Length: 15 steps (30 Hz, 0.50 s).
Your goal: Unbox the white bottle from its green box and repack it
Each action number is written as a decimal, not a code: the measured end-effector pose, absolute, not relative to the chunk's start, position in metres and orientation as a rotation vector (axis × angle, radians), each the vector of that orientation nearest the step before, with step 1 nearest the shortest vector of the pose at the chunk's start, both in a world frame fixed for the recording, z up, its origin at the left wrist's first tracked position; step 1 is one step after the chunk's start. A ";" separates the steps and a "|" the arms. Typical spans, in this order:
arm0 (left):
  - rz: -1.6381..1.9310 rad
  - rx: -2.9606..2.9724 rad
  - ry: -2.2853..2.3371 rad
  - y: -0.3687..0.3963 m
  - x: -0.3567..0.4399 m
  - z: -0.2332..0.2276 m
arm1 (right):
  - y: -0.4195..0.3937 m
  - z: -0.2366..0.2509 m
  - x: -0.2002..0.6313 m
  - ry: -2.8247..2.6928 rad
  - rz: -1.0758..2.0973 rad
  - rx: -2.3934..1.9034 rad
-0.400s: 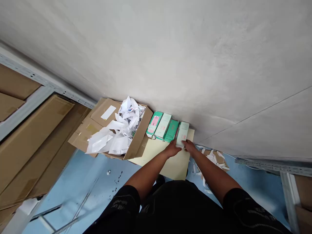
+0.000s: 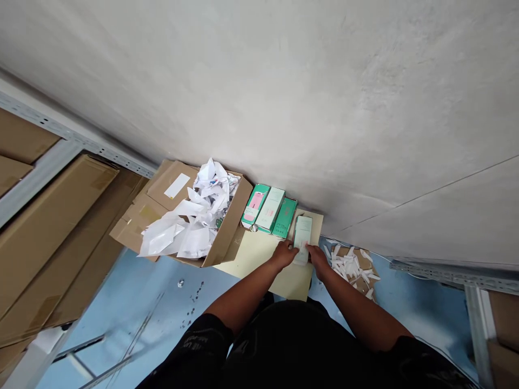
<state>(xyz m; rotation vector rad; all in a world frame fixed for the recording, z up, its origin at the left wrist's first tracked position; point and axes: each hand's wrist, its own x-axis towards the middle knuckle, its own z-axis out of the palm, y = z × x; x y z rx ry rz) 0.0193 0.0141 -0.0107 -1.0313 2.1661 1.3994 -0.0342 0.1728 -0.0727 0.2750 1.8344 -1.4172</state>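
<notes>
both hands, left hand and right hand, pinched one pale box; three green boxes stood upper left, beside a paper-filled carton.

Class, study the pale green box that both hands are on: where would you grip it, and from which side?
Probably by the near short end of the pale green box, from the person's side. It lies flat on the cream board, its far end near the wall, the green boxes on its left. The left hand and right hand already flank that end.
</notes>
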 end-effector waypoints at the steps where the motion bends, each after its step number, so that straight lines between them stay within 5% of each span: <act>1: 1.404 -1.052 2.143 0.013 0.021 -0.013 | 0.173 -0.072 -0.031 1.808 -1.426 0.340; 15: 1.857 -0.867 1.899 0.003 0.046 -0.004 | 0.160 -0.027 0.002 1.935 -1.557 0.325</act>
